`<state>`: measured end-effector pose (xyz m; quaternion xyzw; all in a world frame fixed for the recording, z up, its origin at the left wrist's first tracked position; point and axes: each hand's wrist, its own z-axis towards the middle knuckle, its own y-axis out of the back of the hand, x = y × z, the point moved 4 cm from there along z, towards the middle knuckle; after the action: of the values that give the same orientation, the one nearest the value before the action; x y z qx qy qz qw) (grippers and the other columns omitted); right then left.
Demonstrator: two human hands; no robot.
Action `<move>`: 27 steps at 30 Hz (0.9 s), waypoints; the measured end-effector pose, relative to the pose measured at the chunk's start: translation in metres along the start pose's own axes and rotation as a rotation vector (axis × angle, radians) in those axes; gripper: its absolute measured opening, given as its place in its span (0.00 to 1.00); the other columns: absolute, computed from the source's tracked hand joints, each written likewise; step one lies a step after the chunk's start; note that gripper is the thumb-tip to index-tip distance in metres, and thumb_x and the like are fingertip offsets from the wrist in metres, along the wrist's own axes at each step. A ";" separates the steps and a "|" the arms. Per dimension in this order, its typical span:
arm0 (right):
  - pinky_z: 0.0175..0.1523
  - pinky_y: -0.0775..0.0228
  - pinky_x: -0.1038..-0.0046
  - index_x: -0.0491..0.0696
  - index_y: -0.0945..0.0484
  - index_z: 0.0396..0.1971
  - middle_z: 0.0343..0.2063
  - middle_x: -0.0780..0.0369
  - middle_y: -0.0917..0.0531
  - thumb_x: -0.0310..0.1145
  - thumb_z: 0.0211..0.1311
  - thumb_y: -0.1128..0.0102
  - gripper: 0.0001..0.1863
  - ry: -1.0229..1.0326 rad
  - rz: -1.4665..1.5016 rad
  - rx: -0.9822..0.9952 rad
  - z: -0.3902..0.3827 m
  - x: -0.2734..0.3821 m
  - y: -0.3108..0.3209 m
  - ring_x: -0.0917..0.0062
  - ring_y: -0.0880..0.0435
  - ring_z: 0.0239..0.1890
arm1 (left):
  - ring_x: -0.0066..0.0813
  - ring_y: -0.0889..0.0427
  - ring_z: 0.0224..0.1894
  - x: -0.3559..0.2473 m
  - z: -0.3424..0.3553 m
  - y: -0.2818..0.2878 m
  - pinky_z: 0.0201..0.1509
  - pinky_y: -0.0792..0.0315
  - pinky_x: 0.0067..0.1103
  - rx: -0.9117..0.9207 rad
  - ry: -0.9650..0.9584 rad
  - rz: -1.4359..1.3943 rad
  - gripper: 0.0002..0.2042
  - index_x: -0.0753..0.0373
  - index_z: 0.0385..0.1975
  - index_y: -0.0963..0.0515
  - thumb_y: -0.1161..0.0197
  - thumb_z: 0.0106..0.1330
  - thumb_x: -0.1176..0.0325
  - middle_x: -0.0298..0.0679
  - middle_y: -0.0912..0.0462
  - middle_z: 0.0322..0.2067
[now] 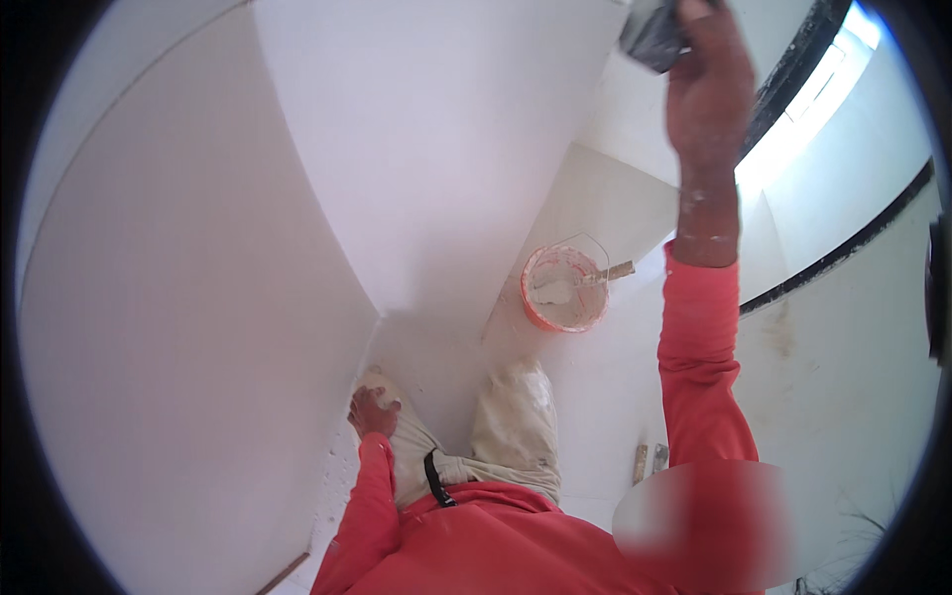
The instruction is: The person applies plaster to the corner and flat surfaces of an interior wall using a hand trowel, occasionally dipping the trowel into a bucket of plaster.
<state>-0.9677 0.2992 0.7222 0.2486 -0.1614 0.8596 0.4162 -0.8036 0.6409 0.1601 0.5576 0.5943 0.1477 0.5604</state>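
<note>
White walls (416, 129) meeting in a corner, pale floor (605, 407) below; I view them remotely through the head camera.

Item: right hand (710, 94), raised, fingers closed about a dark grey tool (652, 40). The tool sits at the top edge of my view, partly cut off; I cannot tell whether it touches a wall. Risk: a slack grip or a hard catch on the surface could twist it loose.

Item: left hand (375, 411), holding nothing that I can see, fingers parted and bent over one knee of the pale trousers (516, 421). Risk: if that knee shifts, the support under this arm goes.

Item: two small tools (641, 463) on the floor by the right sleeve (699, 377); a backward step could land on them.

Item: orange bucket (540, 319), whitish paste (553, 292) inside, a wooden-handled tool (623, 270) leaning over its rim. Risk: a foot or sleeve snagging that handle could tip it.

Item: bright opening (831, 94), farthest right; its glare may hide surface flaws from me.
</note>
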 end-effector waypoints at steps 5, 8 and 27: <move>0.53 0.25 0.73 0.39 0.36 0.65 0.53 0.57 0.26 0.28 0.56 0.33 0.36 -0.169 -0.095 -0.055 -0.095 -0.060 0.022 0.76 0.24 0.51 | 0.40 0.42 0.68 -0.012 -0.007 -0.008 0.71 0.51 0.40 0.025 -0.009 -0.003 0.24 0.50 0.48 0.20 0.28 0.49 0.56 0.41 0.36 0.63; 0.56 0.27 0.70 0.39 0.35 0.63 0.56 0.56 0.30 0.25 0.55 0.35 0.34 -0.242 -0.134 -0.051 -0.207 -0.119 0.019 0.72 0.26 0.57 | 0.40 0.42 0.69 -0.010 -0.005 0.005 0.71 0.50 0.40 0.026 -0.001 0.014 0.24 0.50 0.48 0.20 0.28 0.49 0.57 0.40 0.36 0.64; 0.54 0.27 0.69 0.44 0.25 0.56 0.48 0.55 0.22 0.25 0.51 0.33 0.28 0.098 -0.352 -0.162 -0.161 -0.105 0.016 0.65 0.22 0.50 | 0.42 0.34 0.65 0.007 0.003 0.005 0.69 0.42 0.39 0.019 -0.079 0.078 0.24 0.50 0.49 0.20 0.28 0.51 0.55 0.42 0.31 0.61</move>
<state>-0.9720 0.3004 0.5296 0.1968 -0.1635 0.7688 0.5860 -0.7972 0.6470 0.1595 0.5910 0.5511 0.1414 0.5718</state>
